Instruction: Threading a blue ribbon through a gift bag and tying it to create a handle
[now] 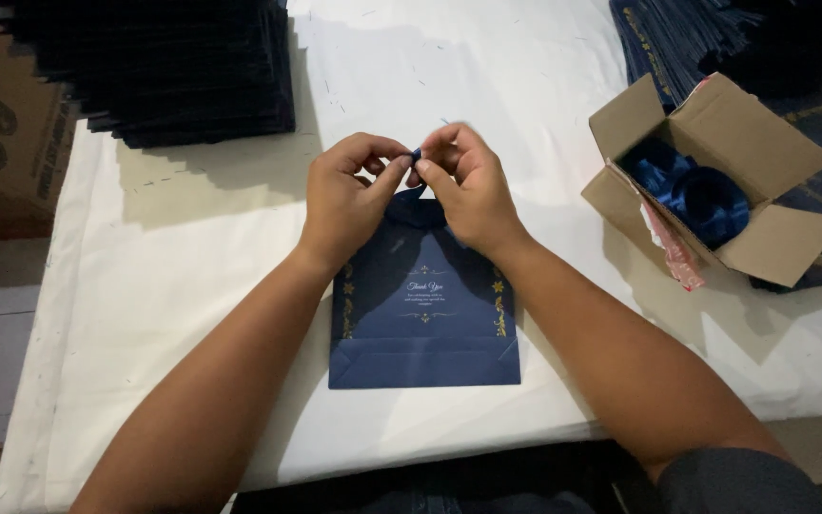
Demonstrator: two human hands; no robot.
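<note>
A flat dark blue paper gift bag (425,319) with gold ornament lies on the white-covered table (173,286) in front of me. Its top edge is under my hands. My left hand (346,195) and my right hand (463,181) meet above that edge. Both pinch a thin dark blue ribbon (415,157) between thumb and forefinger. The ribbon runs down toward the bag's top; its lower part is hidden by my fingers.
An open cardboard box (715,181) with coiled blue ribbon stands at the right. A tall stack of dark blue flat bags (173,67) lies at the back left, more bags (687,38) at the back right. Another cardboard carton (2,133) sits off the table's left edge.
</note>
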